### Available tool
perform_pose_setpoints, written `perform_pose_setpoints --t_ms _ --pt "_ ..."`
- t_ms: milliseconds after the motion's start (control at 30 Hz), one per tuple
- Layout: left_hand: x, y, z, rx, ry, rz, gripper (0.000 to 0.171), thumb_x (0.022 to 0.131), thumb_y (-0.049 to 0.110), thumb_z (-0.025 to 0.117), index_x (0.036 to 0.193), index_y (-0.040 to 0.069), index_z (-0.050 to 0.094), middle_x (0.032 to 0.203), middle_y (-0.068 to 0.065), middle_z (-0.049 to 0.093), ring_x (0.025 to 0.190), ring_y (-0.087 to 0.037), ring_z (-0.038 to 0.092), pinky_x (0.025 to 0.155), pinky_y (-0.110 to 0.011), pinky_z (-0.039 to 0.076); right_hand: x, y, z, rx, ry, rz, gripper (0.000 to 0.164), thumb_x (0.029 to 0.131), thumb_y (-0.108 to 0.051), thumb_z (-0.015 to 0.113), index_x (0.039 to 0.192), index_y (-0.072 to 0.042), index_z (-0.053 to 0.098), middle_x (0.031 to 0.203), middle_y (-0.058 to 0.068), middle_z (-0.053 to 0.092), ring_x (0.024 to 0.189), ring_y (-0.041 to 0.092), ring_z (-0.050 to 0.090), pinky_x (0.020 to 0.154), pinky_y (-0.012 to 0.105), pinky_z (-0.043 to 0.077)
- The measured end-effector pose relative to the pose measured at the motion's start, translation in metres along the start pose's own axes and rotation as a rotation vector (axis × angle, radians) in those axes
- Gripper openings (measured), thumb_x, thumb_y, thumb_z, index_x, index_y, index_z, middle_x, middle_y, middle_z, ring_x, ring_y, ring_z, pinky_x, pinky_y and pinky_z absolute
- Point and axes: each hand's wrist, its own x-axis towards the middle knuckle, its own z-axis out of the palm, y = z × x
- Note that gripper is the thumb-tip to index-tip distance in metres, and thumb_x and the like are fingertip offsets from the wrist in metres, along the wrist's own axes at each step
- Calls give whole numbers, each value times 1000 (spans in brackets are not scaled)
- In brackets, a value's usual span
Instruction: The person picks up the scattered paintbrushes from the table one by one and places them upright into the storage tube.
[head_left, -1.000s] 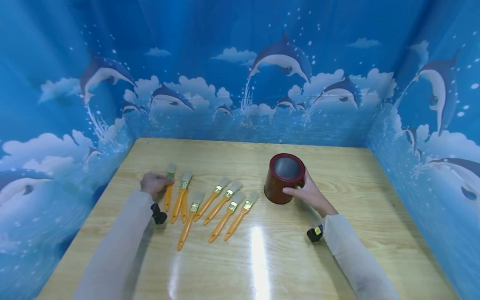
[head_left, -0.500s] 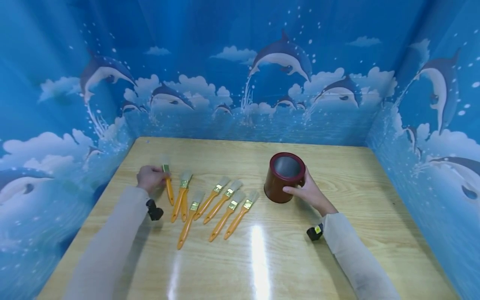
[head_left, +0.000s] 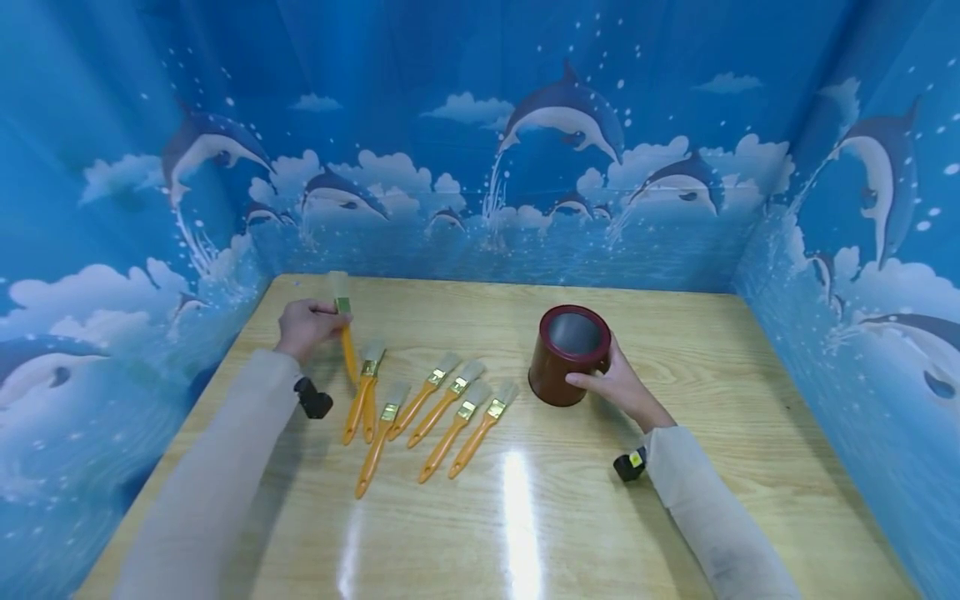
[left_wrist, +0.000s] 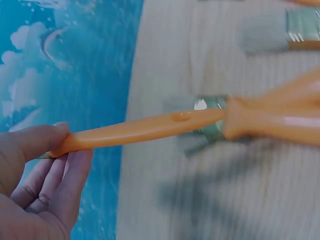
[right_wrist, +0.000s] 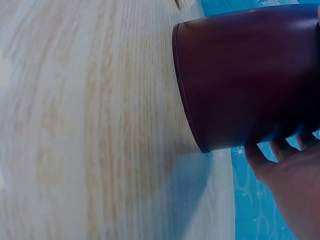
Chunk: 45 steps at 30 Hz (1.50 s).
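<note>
My left hand [head_left: 306, 327] pinches a paintbrush [left_wrist: 135, 131] near the metal band, between thumb and fingers. In the head view its pale bristles point away from me and its orange handle hangs toward the other brushes, raised off the table. My right hand [head_left: 621, 385] grips a dark red-brown cylindrical container [head_left: 558, 379] from its right side, thumb at the front. The container stands upright on the table, its top uncovered and its inside grey. In the right wrist view the fingers [right_wrist: 257, 160] touch the container's wall.
Several more orange-handled paintbrushes [head_left: 438, 404] lie on the wood-grain table [head_left: 600, 525] between my hands, two of them overlapping at the left. A blue dolphin-print curtain [head_left: 465, 125] borders the table's back and sides.
My left hand has lifted the leftmost paintbrush off the table and moved it farther from me. The right hand and the container have stayed in place.
</note>
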Motion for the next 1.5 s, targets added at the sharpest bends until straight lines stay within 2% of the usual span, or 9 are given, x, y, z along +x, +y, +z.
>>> perform_pose_setpoints --t_ms 167,567,900,1133,1233,1500 --pt "-4 21 10 -90 -30 -1 32 88 18 71 111 1 57 102 -10 61 71 -4 67 72 -24 57 1 1 0 -6 7 -7 100 83 -25 77 153 -27 6 154 7 23 141 34 24 111 61 23" --pt "-11 67 44 -167 -112 2 35 86 22 73 111 5 57 110 -10 61 85 -12 69 80 -28 56 1 0 -1 -10 10 0 99 83 -25 76 153 -25 6 155 9 22 141 35 23 111 61 22" --pt "-21 103 80 -276 -186 94 28 85 18 74 103 3 59 103 -11 64 92 -19 69 84 -31 56 -1 0 -1 -4 8 7 99 82 -25 77 153 -26 7 154 8 23 140 35 25 111 61 24" --pt "-32 131 111 -440 -272 172 23 87 10 70 105 -2 61 103 -16 66 89 -22 69 84 -33 56 -1 -1 -3 -5 2 3 100 82 -24 77 153 -27 6 153 8 24 140 35 25 111 61 24" --pt "-39 141 124 -474 -291 189 24 87 8 71 105 -2 60 101 -16 66 88 -22 69 83 -33 56 1 0 -3 -7 -7 13 101 82 -26 77 153 -26 5 154 7 23 140 35 25 111 60 24" --pt "-53 160 158 -450 -300 261 27 85 11 73 107 -1 61 101 -15 65 96 -28 68 78 -28 57 2 3 -2 -16 2 -2 102 82 -24 78 153 -24 5 155 9 22 141 36 23 111 61 23"
